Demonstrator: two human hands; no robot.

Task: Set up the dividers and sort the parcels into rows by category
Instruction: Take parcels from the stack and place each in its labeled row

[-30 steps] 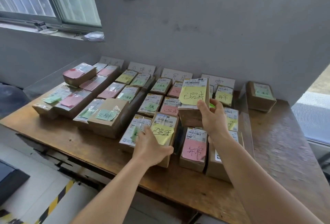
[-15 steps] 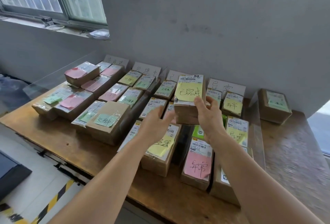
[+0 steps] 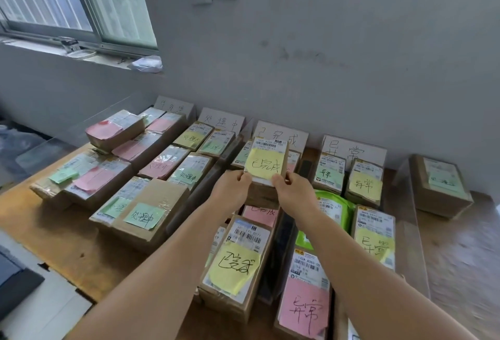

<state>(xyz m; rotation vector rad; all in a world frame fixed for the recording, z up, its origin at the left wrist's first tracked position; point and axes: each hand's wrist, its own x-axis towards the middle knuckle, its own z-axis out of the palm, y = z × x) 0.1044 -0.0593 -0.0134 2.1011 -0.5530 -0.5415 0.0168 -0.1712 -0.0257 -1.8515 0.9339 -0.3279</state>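
Sorting step: both hands, left hand (image 3: 233, 187) and right hand (image 3: 293, 190), pinch a parcel (image 3: 266, 163); next, set it down toward 12 o'clock by the sign (image 3: 281, 136).

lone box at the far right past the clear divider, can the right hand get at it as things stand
Probably not right away: the right hand and the left hand both grip a parcel, and the upright clear divider stands between them and the lone box. Reaching over looks possible once freed.

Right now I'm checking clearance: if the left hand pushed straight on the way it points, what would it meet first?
The left hand already grips the held parcel. Beyond it, probably the parcels at the 已完成 sign; depth is unclear.
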